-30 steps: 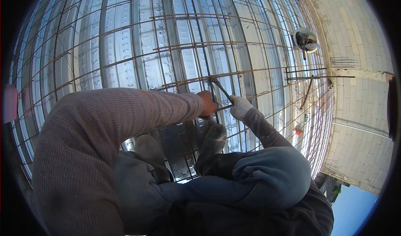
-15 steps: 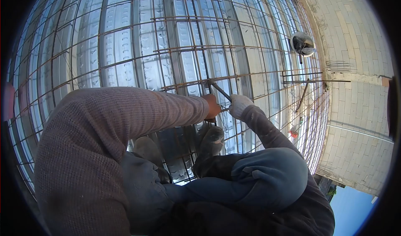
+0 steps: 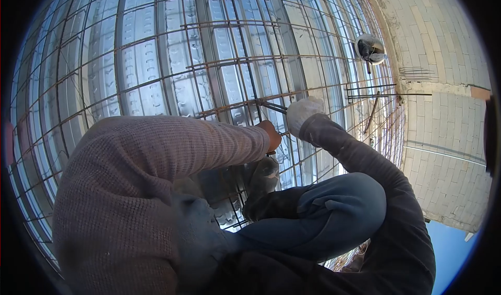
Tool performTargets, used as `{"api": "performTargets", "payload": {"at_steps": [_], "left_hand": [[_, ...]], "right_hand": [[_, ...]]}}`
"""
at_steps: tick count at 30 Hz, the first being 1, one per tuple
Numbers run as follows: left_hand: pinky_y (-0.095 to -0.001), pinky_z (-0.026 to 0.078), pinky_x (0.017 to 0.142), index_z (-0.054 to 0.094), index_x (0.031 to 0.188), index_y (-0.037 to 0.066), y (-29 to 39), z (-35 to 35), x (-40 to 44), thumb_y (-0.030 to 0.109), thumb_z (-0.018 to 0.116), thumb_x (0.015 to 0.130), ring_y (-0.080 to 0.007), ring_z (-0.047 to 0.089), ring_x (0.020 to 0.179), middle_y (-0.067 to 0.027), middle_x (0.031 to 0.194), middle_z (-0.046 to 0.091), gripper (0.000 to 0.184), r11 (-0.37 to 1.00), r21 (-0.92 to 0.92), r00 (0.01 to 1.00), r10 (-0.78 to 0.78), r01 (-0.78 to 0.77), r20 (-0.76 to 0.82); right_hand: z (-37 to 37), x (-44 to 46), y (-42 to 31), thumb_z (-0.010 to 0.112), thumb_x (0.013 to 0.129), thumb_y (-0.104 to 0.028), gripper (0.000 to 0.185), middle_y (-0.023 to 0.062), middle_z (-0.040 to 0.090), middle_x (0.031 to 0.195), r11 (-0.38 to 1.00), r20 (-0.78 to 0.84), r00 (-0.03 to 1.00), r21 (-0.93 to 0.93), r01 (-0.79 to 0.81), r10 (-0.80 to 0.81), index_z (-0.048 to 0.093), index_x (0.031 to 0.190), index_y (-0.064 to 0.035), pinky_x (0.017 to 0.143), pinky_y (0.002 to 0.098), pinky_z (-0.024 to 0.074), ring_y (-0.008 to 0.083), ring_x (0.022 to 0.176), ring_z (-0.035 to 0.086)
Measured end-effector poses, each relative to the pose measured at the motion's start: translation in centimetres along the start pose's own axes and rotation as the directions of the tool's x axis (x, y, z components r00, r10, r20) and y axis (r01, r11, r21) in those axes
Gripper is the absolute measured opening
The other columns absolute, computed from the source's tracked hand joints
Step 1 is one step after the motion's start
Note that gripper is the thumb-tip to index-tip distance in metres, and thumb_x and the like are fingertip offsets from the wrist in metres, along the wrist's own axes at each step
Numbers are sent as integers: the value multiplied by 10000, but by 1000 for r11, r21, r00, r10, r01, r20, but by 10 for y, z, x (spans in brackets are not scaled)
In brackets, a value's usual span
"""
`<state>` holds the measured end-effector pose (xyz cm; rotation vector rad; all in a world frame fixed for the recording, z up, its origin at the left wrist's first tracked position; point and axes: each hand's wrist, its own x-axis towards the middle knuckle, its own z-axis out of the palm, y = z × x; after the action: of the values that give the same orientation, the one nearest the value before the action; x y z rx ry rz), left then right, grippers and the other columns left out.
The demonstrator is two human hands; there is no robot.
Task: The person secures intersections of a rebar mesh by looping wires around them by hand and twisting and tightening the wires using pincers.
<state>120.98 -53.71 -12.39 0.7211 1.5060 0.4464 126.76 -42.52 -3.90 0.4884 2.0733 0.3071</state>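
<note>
My right hand (image 3: pixel 304 115), in a pale glove, is closed around the handles of dark pincers (image 3: pixel 275 107). Their head meets a crossing of the rusty rebar mesh (image 3: pixel 229 107). Just below and to the left, my bare left hand (image 3: pixel 272 137) has its fingers curled shut close to a bar. What lies inside those fingers is hidden; thin wire seems to show beside them. Under the mesh is ribbed, shiny metal decking (image 3: pixel 143 60).
A boot (image 3: pixel 265 175) stands on the mesh below my hands. To the upper right is a white bucket (image 3: pixel 360 50) with dark things in it. Loose bars (image 3: pixel 386 94) stick out toward a pale block wall (image 3: pixel 438 123) along the right.
The pincers have turned flatter, and both handles now show. My right hand has risen slightly, while my left hand has shifted a little right and down. The whole view has tilted slightly.
</note>
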Motion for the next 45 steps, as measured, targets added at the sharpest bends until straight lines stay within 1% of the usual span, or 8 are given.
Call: {"api": "performTargets", "payload": {"at_steps": [3,5,11,20,35,37,40,45], "left_hand": [[-444,525,1013,671,1205,-85,-2,2,1,281,602,1001,-349,679,1178,-247,1271,682,425,957,243,987,153,-161,51],[-455,517,1035,610,1278,-92,-1,7,5,259,594,1000,-363,664,1201,-260,1297,660,448,996,-93,1000,4,-2,16],[-460,523,1028,493,1362,-87,-5,14,6,208,593,987,-403,652,1205,-292,1290,642,488,999,-42,999,26,-27,-19],[-468,531,1013,502,1310,-39,-6,23,-1,178,621,958,-403,662,1179,-273,1231,666,431,990,-138,994,8,-23,-108],[-386,569,840,420,1549,36,-38,26,37,172,601,944,-256,712,986,-208,1193,699,646,936,-338,995,-96,99,24],[-376,559,865,464,1508,15,-39,19,44,119,598,915,-254,691,1013,-205,1265,655,617,936,-351,875,-194,30,-443],[-381,542,910,480,1483,-2,-45,0,70,57,601,885,-267,671,1038,-207,1293,620,613,989,-91,776,36,-120,-630],[-426,414,1161,481,1507,63,-37,-15,79,93,593,910,-394,494,1357,-209,1441,500,608,974,4,867,203,-227,-456]], "right_hand": [[17,6,-3,636,895,-223,240,152,769,927,997,-1,1000,68,-31,31,791,1004,-75,758,447,584,318,898,759],[25,11,-5,634,895,-222,244,157,768,925,976,54,994,190,-108,99,789,1007,-70,758,449,585,325,897,757],[26,26,3,634,890,-177,235,170,764,920,966,147,989,253,-48,10,780,1008,-36,783,447,597,350,891,751],[-15,19,14,647,938,-164,200,141,748,894,962,-148,972,-228,148,-185,727,1019,0,667,375,618,289,807,764],[99,55,44,620,945,-168,152,147,696,942,991,-276,961,131,7,29,659,1024,-45,697,416,613,312,840,747],[92,49,42,630,937,-173,156,143,697,946,995,-297,954,104,-6,37,665,1018,-44,695,416,613,308,843,743],[85,43,42,649,920,-182,163,134,697,951,998,-346,937,56,-25,43,678,1003,-45,688,412,613,300,851,734],[83,34,42,670,902,-187,169,123,699,948,995,-407,913,-95,-13,-27,692,983,-41,666,387,611,290,859,723]]}}
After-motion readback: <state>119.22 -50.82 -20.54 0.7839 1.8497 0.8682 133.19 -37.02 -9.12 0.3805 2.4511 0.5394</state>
